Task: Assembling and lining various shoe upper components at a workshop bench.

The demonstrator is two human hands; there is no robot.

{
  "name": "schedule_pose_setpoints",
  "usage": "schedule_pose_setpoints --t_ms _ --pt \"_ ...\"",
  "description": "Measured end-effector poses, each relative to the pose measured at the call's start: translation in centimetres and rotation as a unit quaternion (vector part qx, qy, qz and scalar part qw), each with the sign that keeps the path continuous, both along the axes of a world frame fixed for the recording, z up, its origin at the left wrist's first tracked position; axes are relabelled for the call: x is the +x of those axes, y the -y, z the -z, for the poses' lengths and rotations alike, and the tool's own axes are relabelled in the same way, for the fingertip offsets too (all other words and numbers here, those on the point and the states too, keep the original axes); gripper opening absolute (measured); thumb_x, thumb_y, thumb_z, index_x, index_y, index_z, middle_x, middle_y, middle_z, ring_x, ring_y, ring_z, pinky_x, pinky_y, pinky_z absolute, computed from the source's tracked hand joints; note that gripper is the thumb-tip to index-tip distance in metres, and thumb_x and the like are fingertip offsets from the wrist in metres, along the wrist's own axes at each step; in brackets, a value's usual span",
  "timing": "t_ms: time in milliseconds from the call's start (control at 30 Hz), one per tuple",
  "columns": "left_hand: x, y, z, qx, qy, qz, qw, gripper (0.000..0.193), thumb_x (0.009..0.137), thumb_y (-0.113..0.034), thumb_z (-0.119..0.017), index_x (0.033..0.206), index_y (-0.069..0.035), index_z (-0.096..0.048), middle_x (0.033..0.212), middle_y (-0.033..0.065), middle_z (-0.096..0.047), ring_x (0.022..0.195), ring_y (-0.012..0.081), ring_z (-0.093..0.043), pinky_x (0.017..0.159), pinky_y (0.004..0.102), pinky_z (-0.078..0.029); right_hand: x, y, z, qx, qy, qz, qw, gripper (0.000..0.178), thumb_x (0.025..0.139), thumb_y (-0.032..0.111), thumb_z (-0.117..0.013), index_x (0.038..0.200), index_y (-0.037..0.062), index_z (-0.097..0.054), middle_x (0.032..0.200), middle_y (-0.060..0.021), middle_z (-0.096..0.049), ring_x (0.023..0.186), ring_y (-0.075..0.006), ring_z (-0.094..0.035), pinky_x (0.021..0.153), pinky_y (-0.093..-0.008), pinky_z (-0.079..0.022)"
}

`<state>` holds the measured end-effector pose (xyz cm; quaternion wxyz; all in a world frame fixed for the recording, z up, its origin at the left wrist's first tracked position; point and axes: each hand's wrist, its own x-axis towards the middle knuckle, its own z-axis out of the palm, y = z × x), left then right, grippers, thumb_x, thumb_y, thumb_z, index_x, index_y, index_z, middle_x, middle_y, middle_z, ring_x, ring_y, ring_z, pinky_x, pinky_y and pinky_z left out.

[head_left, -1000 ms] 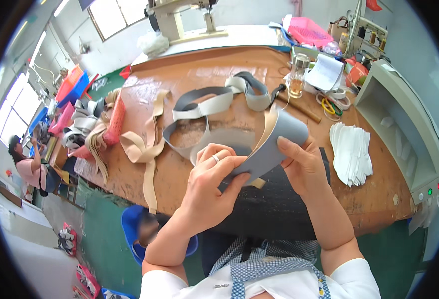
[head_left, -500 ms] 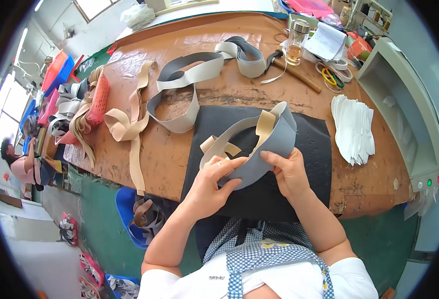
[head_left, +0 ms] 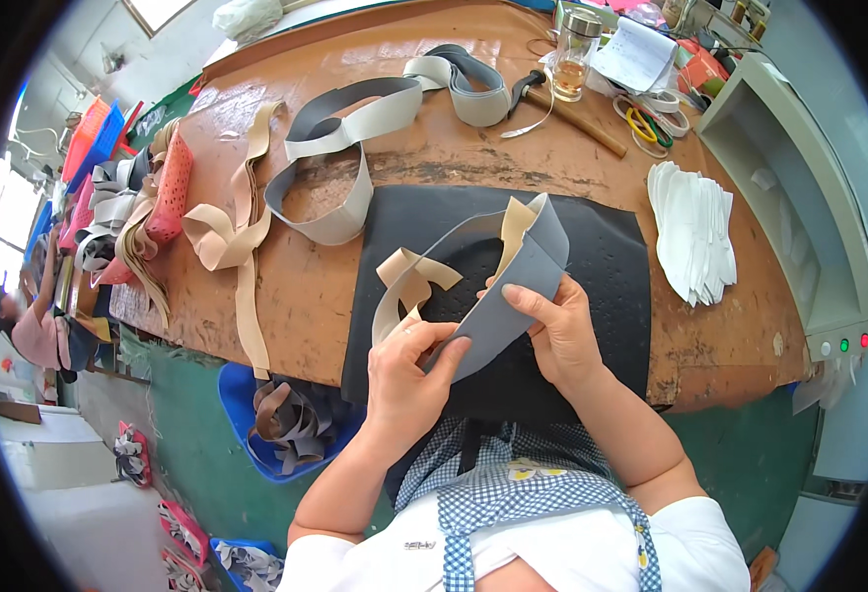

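Between my hands is a looped grey-blue strip of leather-like material, held above a black mat. My left hand pinches its near left end between thumb and fingers. At its right side my right hand grips it, thumb on the outer face and fingers behind. A beige strip curls inside the loop; whether it is joined to the grey one I cannot tell. Beyond the mat lie a long grey-white strip in loose loops and a beige strip hanging over the table's front edge.
A hammer, a glass bottle, scissors and a stack of white pieces lie on the brown table. A grey machine housing stands right. Left are a pink basket of strips and another person.
The grey-blue strip has been drawn straighter and tilted between my hands. My left hand has shifted slightly left and down, and more of the beige strip shows. The whole view has shifted slightly.
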<state>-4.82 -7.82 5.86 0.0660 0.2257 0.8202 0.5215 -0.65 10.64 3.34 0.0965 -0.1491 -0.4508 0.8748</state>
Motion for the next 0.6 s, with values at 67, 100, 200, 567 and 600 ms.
schedule_pose_setpoints --t_ms 67,100,200,567,600 --pt "-0.1 -0.1 0.1 0.003 0.009 0.001 1.000 0.013 0.084 -0.006 -0.075 0.095 0.001 -0.073 0.075 0.0089 -0.063 0.066 0.0162 -0.060 0.060 0.0273 -0.046 -0.1 -0.1 0.0 -0.005 -0.008 0.002 1.000 0.029 0.087 0.008 -0.073 0.113 -0.0002 -0.062 0.106 -0.0153 -0.071 0.100 -0.0247 -0.071 0.092 -0.0392 -0.057" --pt "-0.1 -0.1 0.1 0.002 0.009 0.001 1.000 0.013 0.084 -0.006 -0.075 0.095 0.001 -0.073 0.075 0.0089 -0.063 0.066 0.0162 -0.060 0.060 0.0273 -0.046 -0.1 -0.1 0.0 -0.006 -0.008 0.001 1.000 0.029 0.087 0.008 -0.073 0.113 -0.0002 -0.062 0.106 -0.0153 -0.071 0.100 -0.0247 -0.071 0.092 -0.0392 -0.057" --pt "-0.1 0.1 0.0 0.003 0.031 0.013 0.999 0.013 0.085 -0.001 -0.074 0.097 0.003 -0.073 0.079 0.0049 -0.061 0.069 0.0100 -0.057 0.063 0.0237 -0.045 -0.1 -0.3 0.1 0.002 -0.017 0.005 1.000 0.028 0.087 0.006 -0.072 0.112 -0.0004 -0.063 0.105 -0.0146 -0.072 0.099 -0.0246 -0.071 0.091 -0.0387 -0.057" --pt "-0.4 -0.7 -0.7 -0.010 0.048 0.013 0.999 0.015 0.085 -0.007 -0.074 0.098 0.001 -0.073 0.079 0.0121 -0.066 0.070 0.0193 -0.066 0.065 0.0307 -0.052 0.1 1.7 -0.5 0.058 -0.015 0.011 0.998 0.027 0.088 0.001 -0.069 0.114 -0.0022 -0.064 0.104 -0.0142 -0.072 0.098 -0.0247 -0.071 0.090 -0.0386 -0.057" --pt "-0.2 -0.7 -0.9 -0.022 0.034 0.024 0.999 0.014 0.085 -0.007 -0.074 0.097 0.001 -0.073 0.079 0.0124 -0.067 0.070 0.0196 -0.066 0.066 0.0309 -0.052 0.0 1.4 -1.1 0.001 -0.013 0.010 1.000 0.029 0.089 0.003 -0.069 0.117 -0.0020 -0.063 0.106 -0.0143 -0.071 0.099 -0.0251 -0.071 0.090 -0.0392 -0.057"
